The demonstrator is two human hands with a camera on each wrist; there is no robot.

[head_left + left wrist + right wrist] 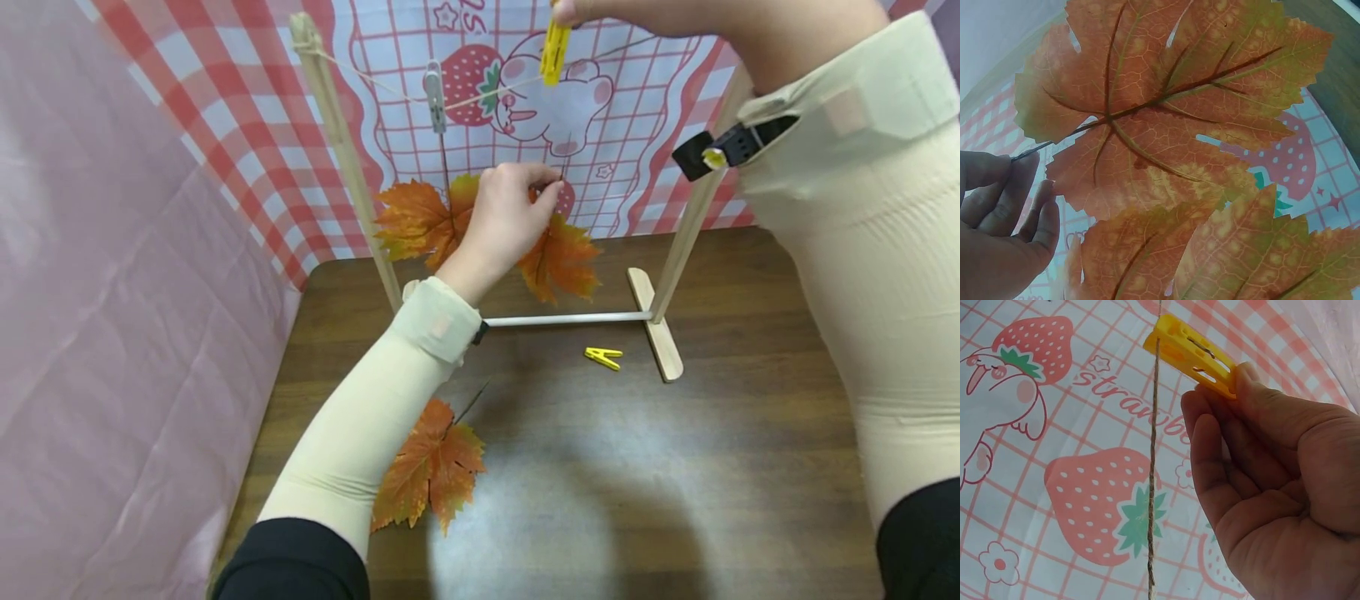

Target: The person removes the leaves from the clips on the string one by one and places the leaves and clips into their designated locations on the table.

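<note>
My left hand (512, 204) pinches the thin stem of an orange artificial maple leaf (1166, 106) between thumb and fingertips, below the string. My right hand (1279, 462) pinches the handle end of a yellow clothespin (1194, 355), whose far end is at the string (1153, 456). In the head view this yellow clothespin (554, 54) overlaps the string, above the left hand. A grey clothespin (435, 97) on the string to the left holds the stem of another orange leaf (420, 218), which hangs down behind the left hand.
The string runs between two wooden posts, the left post (345, 158) and right post (693, 225), joined low by a white rod (566, 319). On the wooden table (555, 500) lie a second yellow clothespin (603, 357) and a loose orange leaf (435, 467). Strawberry-print cloth (637, 167) stands behind.
</note>
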